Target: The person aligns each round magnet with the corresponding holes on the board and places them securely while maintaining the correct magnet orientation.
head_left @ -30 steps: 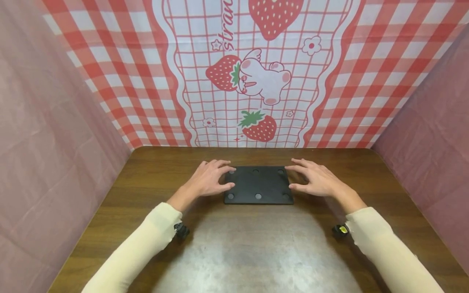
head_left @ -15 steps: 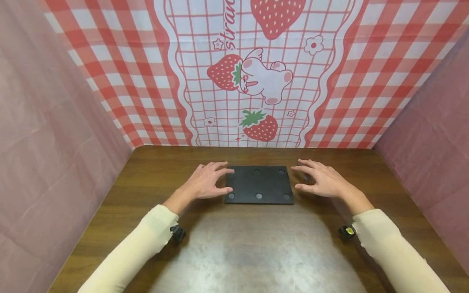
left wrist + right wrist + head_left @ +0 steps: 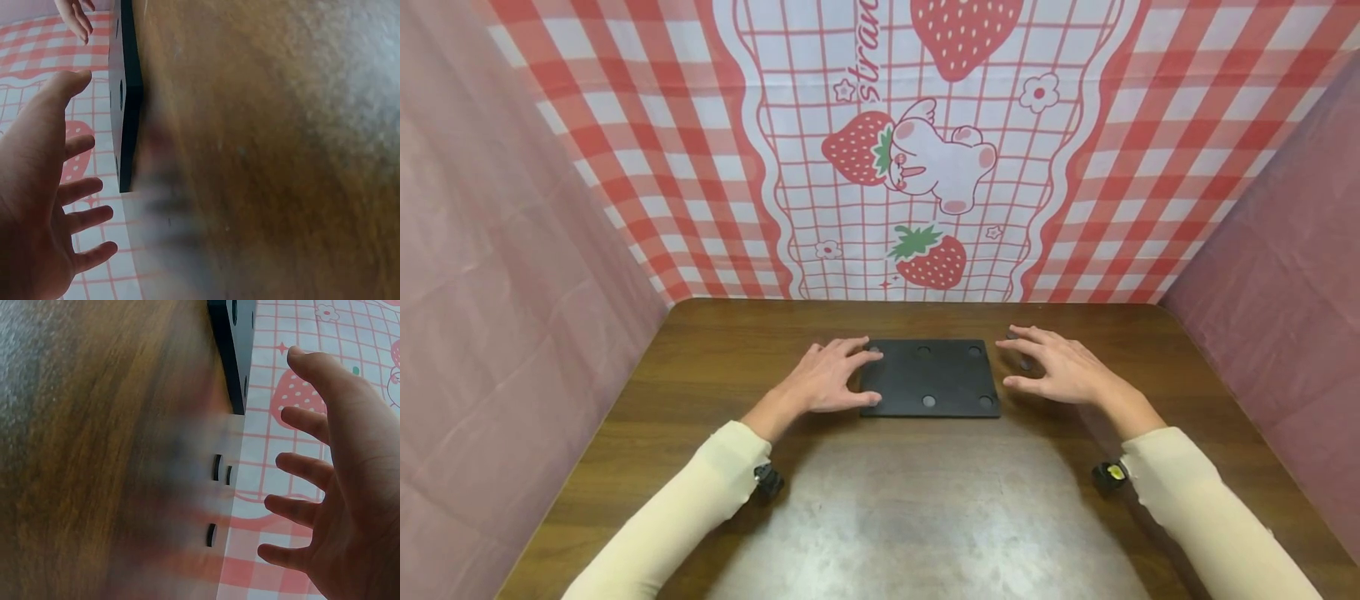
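A flat black rectangular board (image 3: 931,373) with several round recesses lies on the wooden table. My left hand (image 3: 829,380) hovers at its left end, fingers spread and holding nothing; thumb and forefinger overlap the board's left corners in the head view. Just right of the board, my right hand (image 3: 1058,367) hangs over the table with fingers apart and nothing in them. Beneath it, partly hidden in the head view, is a small dark disc (image 3: 1026,364). The right wrist view shows three thin black discs lying flat on the table, among them a nearer disc (image 3: 212,535).
The brown wooden table (image 3: 917,508) reaches back to a red-and-white checked cloth (image 3: 700,167) with strawberry prints. Pink curtains (image 3: 497,275) hang at both sides. A small black camera (image 3: 767,480) sits on each wrist.
My right hand has moved right, off the board's right edge, and a dark disc shows beneath it. My left hand drew back slightly, then returned over the board's left end.
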